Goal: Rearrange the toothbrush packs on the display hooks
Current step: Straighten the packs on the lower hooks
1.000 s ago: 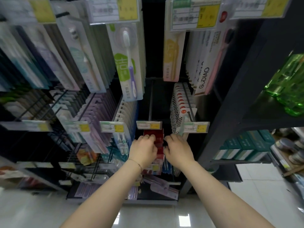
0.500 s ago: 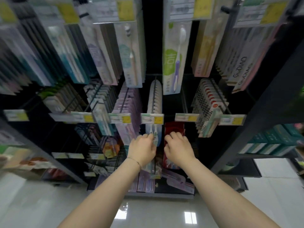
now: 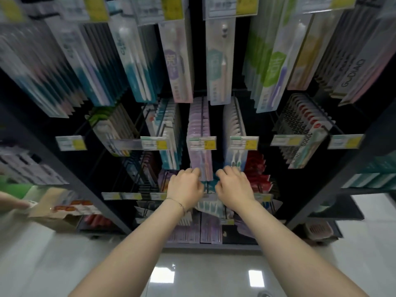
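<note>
Dark shelving (image 3: 334, 179) fills the head view. It carries rows of toothbrush packs hung on wire display hooks (image 3: 236, 116) above a glossy pale floor (image 3: 214, 273). Each hook ends in a price tag (image 3: 201, 143).

We have both hands at the middle tier. Our left hand (image 3: 185, 185) sits at the lower edge of the front lilac pack (image 3: 202, 163), with its fingers curled against the card. Our right hand (image 3: 234, 188) sits just below the neighbouring white-and-blue pack (image 3: 234, 159), fingers likewise curled. Both hands show us only their backs, so we cannot tell whether either one pinches a pack or merely rests against it. Red packs (image 3: 256, 168) hang just beside the right hand. Another person's hand (image 3: 12, 202) enters at the left edge, well apart from ours.

We judge the following risks from this position:

1. Tag obstruction. A pack must slide forward past the price tag, so pulling downward instead of outward could tear its hang hole.
2. Row spill. The lilac packs sit tightly stacked, and drawing one off carelessly could drag those behind it off the hook.
3. Mixed stock. The two rows hang side by side, so a pack returned without checking the tag could land on the wrong hook.
4. Blurred edges. The outer rows are smeared, so we do not rely on reading their labels.
</note>
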A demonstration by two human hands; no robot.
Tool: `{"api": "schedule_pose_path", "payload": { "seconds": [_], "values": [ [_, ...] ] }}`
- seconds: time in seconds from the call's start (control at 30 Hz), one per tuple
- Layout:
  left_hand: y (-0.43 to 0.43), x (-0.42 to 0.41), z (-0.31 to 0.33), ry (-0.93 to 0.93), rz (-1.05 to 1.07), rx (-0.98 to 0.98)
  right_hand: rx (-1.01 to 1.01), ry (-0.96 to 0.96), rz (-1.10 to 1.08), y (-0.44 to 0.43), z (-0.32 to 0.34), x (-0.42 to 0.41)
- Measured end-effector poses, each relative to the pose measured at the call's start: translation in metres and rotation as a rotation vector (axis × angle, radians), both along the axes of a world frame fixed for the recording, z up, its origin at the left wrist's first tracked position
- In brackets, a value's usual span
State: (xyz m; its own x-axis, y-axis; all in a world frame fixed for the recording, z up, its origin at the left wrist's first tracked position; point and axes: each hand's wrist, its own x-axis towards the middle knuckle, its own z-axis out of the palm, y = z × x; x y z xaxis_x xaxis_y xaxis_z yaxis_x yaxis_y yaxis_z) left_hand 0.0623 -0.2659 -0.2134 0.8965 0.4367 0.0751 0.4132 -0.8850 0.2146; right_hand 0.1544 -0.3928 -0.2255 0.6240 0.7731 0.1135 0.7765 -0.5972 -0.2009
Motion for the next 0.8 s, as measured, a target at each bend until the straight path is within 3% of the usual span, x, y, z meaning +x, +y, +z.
{"api": "schedule_pose_path", "payload": {
  "seconds": [0.23, 0.5, 0.63, 0.8],
  "values": [
    [0.021, -0.012, 0.003, 0.010, 0.036, -0.107, 0.019, 0.087, -0.034, 0.015, -0.004, -0.020],
    [0.034, 0.007, -0.020, -0.131, -0.032, -0.561, 0.095, 0.320, -0.049, 0.038, -0.017, -0.012],
    [0.039, 0.022, -0.032, -0.177, -0.013, -0.620, 0.192, 0.442, -0.077, 0.053, -0.021, -0.002],
    [0.042, 0.042, -0.045, -0.201, -0.030, -0.689, 0.211, 0.438, -0.023, 0.065, -0.028, 0.009]
  ]
}}
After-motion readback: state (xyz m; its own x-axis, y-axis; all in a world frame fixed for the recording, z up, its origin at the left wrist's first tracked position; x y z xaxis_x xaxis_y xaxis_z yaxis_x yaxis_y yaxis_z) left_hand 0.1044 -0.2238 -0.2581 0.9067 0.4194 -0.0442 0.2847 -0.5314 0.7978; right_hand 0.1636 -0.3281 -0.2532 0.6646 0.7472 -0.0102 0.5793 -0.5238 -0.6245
